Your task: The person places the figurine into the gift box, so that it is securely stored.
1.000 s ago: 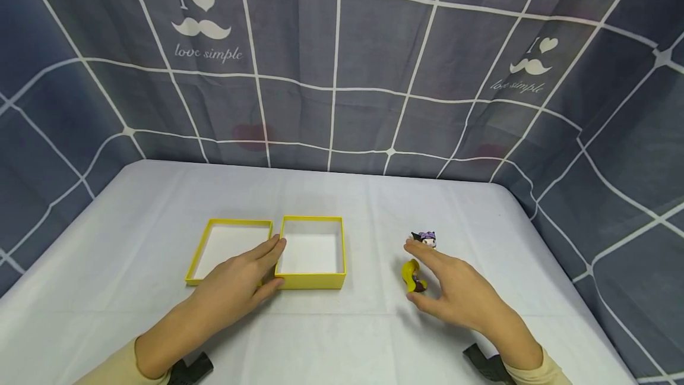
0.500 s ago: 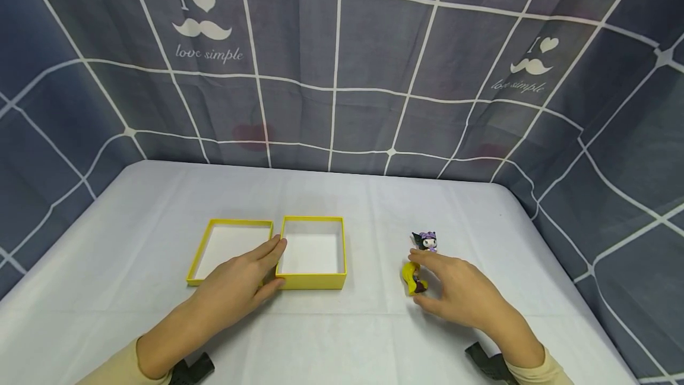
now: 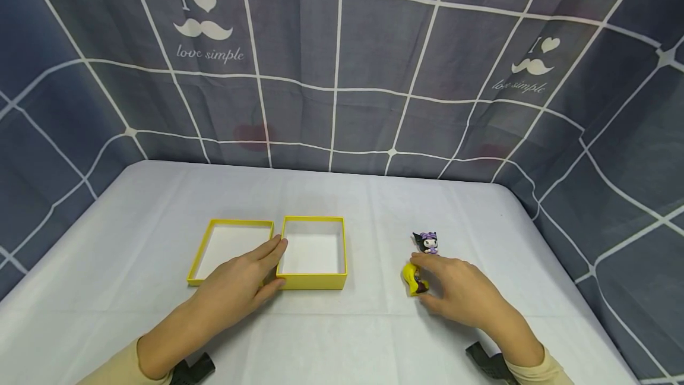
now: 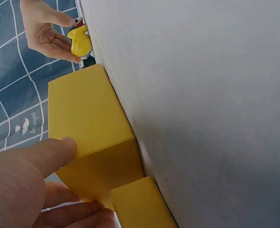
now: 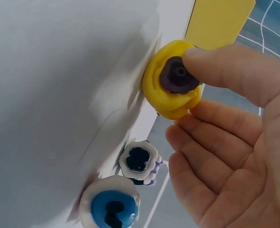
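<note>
My left hand (image 3: 237, 284) holds the near left corner of an open yellow box (image 3: 312, 282), thumb on its front wall and fingers along its left side. The box is white inside. On the right, my right hand (image 3: 459, 290) pinches a small yellow toy figurine (image 3: 410, 278) between thumb and index finger. In the right wrist view the figurine shows a dark, round underside (image 5: 175, 76), and the other fingers are loosely bent. Just beyond that hand is a black-and-white figurine with a purple hood (image 3: 429, 242).
A shallow yellow lid (image 3: 240, 222) with a white inside lies left of the box, partly behind my left hand. A figurine with a blue and white base (image 5: 111, 204) shows in the right wrist view. Checked cloth (image 3: 385, 46) hangs behind the white-covered table (image 3: 342, 343).
My right hand has come slightly nearer, and its thumb and index finger have closed on the yellow figurine. More of the purple-hooded figurine shows. My left hand has stayed at the box.
</note>
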`<state>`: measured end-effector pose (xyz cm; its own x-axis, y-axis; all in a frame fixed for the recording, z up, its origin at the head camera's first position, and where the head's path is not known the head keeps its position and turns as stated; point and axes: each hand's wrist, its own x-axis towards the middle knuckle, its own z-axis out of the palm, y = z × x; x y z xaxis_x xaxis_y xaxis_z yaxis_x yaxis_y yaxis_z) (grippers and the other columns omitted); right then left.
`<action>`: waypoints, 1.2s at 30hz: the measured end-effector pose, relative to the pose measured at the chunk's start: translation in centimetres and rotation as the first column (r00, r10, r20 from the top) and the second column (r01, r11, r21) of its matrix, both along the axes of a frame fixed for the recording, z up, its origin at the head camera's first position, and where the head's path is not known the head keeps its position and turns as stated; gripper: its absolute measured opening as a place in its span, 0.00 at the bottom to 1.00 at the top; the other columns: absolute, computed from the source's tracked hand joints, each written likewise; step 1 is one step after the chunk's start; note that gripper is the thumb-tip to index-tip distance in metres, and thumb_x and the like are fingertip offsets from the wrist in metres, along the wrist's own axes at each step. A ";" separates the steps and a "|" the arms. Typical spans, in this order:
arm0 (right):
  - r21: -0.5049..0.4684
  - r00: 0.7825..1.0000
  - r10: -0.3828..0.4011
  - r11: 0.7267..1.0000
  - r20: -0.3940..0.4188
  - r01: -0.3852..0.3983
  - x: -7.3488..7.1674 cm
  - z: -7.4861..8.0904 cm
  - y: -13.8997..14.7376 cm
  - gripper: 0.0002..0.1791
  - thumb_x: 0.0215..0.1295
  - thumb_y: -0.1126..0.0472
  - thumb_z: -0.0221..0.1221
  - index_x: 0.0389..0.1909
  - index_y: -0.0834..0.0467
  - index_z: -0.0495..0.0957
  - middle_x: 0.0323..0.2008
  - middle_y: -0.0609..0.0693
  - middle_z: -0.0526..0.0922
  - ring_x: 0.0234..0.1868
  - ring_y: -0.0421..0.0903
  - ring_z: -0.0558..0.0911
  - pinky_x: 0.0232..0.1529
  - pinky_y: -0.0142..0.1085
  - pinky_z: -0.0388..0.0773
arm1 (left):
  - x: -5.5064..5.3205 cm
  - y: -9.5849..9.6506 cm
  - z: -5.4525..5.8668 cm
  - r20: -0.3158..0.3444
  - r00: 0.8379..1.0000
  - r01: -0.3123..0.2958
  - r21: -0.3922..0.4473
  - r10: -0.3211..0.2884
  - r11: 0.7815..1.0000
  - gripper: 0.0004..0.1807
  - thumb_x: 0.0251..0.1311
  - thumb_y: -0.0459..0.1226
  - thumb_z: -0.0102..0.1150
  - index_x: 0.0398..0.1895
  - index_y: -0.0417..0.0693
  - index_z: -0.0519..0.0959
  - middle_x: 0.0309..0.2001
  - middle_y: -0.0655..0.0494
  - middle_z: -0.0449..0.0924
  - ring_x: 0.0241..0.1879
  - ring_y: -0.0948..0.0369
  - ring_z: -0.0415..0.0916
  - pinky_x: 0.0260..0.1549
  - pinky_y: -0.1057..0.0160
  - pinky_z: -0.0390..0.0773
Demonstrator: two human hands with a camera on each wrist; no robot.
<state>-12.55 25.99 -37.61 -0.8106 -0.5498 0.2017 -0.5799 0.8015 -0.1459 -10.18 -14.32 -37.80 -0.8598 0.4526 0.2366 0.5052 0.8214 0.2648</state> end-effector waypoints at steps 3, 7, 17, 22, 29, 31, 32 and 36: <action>-0.006 1.000 -0.007 1.000 0.005 0.007 -0.1 0.0 -0.1 0.31 0.46 0.56 0.71 0.56 0.53 0.79 0.50 0.41 0.82 0.48 0.41 0.81 0.45 0.43 0.80 | 0.0 0.0 0.0 0.000 1.000 -0.003 0.002 0.003 1.000 0.37 0.60 0.46 0.66 0.68 0.36 0.67 0.68 0.42 0.66 0.59 0.49 0.74 0.45 0.53 0.80; -0.015 1.000 -0.009 1.000 0.008 0.010 -0.1 -0.1 -0.1 0.30 0.47 0.55 0.72 0.56 0.54 0.80 0.51 0.42 0.82 0.50 0.43 0.81 0.46 0.44 0.80 | 0.0 0.0 0.0 0.001 1.000 -0.005 0.005 0.005 1.000 0.37 0.60 0.46 0.66 0.69 0.36 0.67 0.68 0.42 0.66 0.59 0.49 0.74 0.45 0.52 0.80; -0.045 0.999 -0.009 0.999 0.035 0.011 -0.3 -0.4 -0.3 0.32 0.45 0.54 0.75 0.54 0.57 0.80 0.52 0.46 0.82 0.54 0.47 0.80 0.53 0.46 0.77 | 0.0 0.0 -0.1 0.006 1.000 -0.010 0.007 0.010 1.000 0.37 0.61 0.47 0.66 0.68 0.36 0.67 0.68 0.42 0.66 0.59 0.49 0.73 0.45 0.52 0.80; -0.066 0.999 -0.011 0.998 0.042 0.014 -0.3 -0.4 -0.4 0.31 0.44 0.54 0.76 0.52 0.55 0.81 0.51 0.45 0.83 0.54 0.47 0.80 0.54 0.46 0.77 | 0.0 0.0 -0.1 0.005 1.000 -0.008 0.005 0.008 1.000 0.37 0.61 0.47 0.65 0.68 0.36 0.67 0.68 0.42 0.66 0.59 0.49 0.73 0.45 0.52 0.80; -0.087 0.999 -0.013 0.996 0.031 0.016 -0.1 -0.3 -0.8 0.29 0.41 0.55 0.77 0.49 0.54 0.83 0.48 0.43 0.84 0.52 0.46 0.81 0.53 0.45 0.77 | 0.1 0.0 -0.1 0.013 1.000 -0.007 0.016 0.007 1.000 0.37 0.61 0.46 0.65 0.68 0.36 0.67 0.68 0.42 0.66 0.60 0.49 0.73 0.46 0.51 0.80; -0.086 1.000 -0.013 0.996 0.026 0.015 0.1 -0.2 -0.9 0.29 0.40 0.55 0.77 0.48 0.54 0.83 0.48 0.42 0.84 0.52 0.45 0.81 0.53 0.44 0.77 | 0.1 0.0 -0.1 0.013 1.000 -0.007 0.017 0.007 1.000 0.37 0.61 0.46 0.65 0.68 0.36 0.67 0.68 0.42 0.66 0.60 0.49 0.73 0.46 0.51 0.80; -0.085 1.000 -0.013 0.996 0.025 0.015 0.1 -0.1 -1.0 0.29 0.40 0.55 0.76 0.48 0.53 0.83 0.48 0.41 0.84 0.51 0.45 0.81 0.53 0.44 0.77 | 0.1 0.0 -0.1 0.012 1.000 -0.007 0.015 0.006 1.000 0.37 0.61 0.46 0.65 0.68 0.36 0.67 0.68 0.42 0.65 0.60 0.49 0.72 0.46 0.51 0.79; -0.075 1.000 -0.016 0.997 0.026 0.018 0.4 0.2 -1.2 0.28 0.40 0.55 0.77 0.48 0.52 0.83 0.48 0.40 0.83 0.51 0.43 0.81 0.52 0.44 0.78 | 0.1 0.0 -0.1 0.015 1.000 -0.007 0.008 0.007 1.000 0.37 0.61 0.47 0.65 0.69 0.36 0.67 0.68 0.42 0.65 0.60 0.49 0.72 0.47 0.51 0.79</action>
